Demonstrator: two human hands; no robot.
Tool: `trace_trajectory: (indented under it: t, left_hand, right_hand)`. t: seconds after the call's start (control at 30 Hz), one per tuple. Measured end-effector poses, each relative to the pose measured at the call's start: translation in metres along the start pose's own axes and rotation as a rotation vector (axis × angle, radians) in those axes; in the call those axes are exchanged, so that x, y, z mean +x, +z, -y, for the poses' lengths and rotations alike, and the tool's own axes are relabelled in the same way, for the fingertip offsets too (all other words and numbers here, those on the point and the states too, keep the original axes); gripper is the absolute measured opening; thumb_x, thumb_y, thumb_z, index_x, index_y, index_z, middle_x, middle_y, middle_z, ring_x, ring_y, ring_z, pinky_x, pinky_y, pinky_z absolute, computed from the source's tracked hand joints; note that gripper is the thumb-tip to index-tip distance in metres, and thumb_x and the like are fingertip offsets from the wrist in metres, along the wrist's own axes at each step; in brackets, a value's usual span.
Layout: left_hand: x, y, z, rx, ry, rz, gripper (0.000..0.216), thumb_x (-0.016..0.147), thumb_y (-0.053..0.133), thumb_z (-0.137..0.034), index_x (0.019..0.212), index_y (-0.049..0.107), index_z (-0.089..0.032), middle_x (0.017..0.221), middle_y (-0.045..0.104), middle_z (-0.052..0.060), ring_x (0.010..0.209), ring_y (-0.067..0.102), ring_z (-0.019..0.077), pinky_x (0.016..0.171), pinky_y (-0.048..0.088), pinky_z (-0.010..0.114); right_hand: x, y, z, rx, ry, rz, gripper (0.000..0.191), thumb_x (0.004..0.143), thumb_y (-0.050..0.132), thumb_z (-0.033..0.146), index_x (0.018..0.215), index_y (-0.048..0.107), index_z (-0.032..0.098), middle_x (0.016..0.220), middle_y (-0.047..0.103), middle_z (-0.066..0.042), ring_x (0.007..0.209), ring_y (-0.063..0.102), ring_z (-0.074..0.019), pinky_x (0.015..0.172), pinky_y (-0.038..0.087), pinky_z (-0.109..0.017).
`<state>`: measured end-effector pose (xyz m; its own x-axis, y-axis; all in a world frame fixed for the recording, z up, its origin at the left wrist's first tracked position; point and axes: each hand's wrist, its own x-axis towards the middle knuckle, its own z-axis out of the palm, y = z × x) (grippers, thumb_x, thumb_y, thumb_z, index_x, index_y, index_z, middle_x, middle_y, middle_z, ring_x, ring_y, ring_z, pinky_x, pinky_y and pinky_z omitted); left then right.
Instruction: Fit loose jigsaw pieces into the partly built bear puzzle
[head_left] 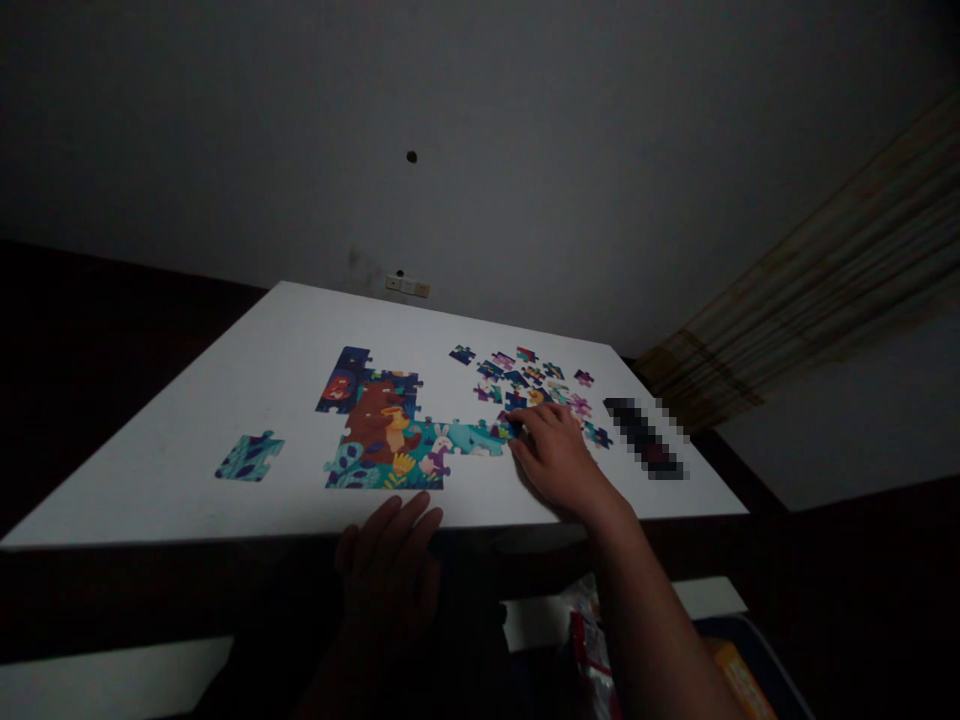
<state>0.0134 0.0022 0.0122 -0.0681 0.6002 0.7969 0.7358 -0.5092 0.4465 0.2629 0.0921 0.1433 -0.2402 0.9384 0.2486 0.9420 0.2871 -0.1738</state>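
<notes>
A partly joined jigsaw puzzle (382,430) with a brown bear, a rabbit and yellow flowers lies on the white table (225,400). From its lower right a teal strip of joined pieces (472,438) runs toward my right hand (555,450). That hand is closed, thumb and fingertips on a dark puzzle piece (513,427) at the strip's right end; my fingers partly cover it. My left hand (394,545) rests at the near table edge just below the puzzle, fingers stretched out and holding nothing.
Several loose pieces (532,375) lie scattered behind my right hand. Another teal piece (250,457) lies apart on the left. A blurred-out dark object (645,438) is at the right. Below the table are a plastic package (592,645) and a bin (772,660).
</notes>
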Motion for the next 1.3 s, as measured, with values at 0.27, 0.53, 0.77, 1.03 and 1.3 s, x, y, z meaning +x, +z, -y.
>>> trace_trajectory:
  t: [0.27,0.53,0.77,1.03,1.3]
  left_hand:
    - [-0.001,0.002,0.000,-0.006,-0.010,-0.014,0.033,0.095,0.063,-0.022,0.125,0.074,-0.031,0.124,0.082,0.004,0.128,0.066,0.0242,0.132,0.016,0.048]
    - [-0.005,0.004,0.007,0.062,0.026,0.016,0.034,0.094,0.068,-0.022,0.126,0.074,-0.031,0.124,0.082,0.005,0.130,0.064,0.0254,0.133,0.014,0.051]
    - [-0.004,0.006,0.003,0.042,0.002,-0.032,0.031,0.095,0.066,-0.023,0.123,0.074,-0.031,0.122,0.082,0.005,0.128,0.064,0.0256,0.134,0.014,0.052]
    - [-0.002,0.003,0.004,0.032,0.027,-0.028,0.034,0.093,0.065,-0.021,0.125,0.074,-0.032,0.122,0.082,0.004,0.125,0.066,0.0250,0.133,0.015,0.050]
    - [-0.001,0.000,0.000,0.010,0.013,0.002,0.040,0.091,0.064,-0.018,0.127,0.073,-0.031,0.127,0.081,0.004,0.130,0.066,0.0236,0.134,0.014,0.048]
  right_hand:
    - [-0.031,0.007,0.007,0.089,-0.035,-0.176,0.034,0.104,0.056,0.025,0.134,0.071,0.023,0.137,0.068,-0.014,0.131,0.055,-0.0352,0.114,0.045,-0.057]
    - [-0.042,0.012,0.021,0.163,-0.127,-0.117,0.036,0.105,0.056,0.024,0.138,0.071,0.024,0.142,0.071,-0.009,0.137,0.053,-0.0329,0.119,0.044,-0.057]
    - [0.005,-0.006,0.005,0.111,-0.045,-0.159,0.030,0.103,0.054,0.019,0.121,0.077,0.023,0.122,0.078,-0.012,0.118,0.062,-0.0330,0.104,0.049,-0.052]
    - [0.094,0.014,-0.007,-0.039,0.038,0.006,0.022,0.092,0.072,0.024,0.112,0.081,0.023,0.100,0.079,-0.013,0.101,0.068,-0.0332,0.088,0.052,-0.046]
    - [0.094,0.011,-0.005,0.281,0.131,0.018,0.038,0.080,0.074,0.015,0.117,0.076,0.020,0.088,0.073,-0.004,0.076,0.064,-0.0203,0.074,0.050,-0.036]
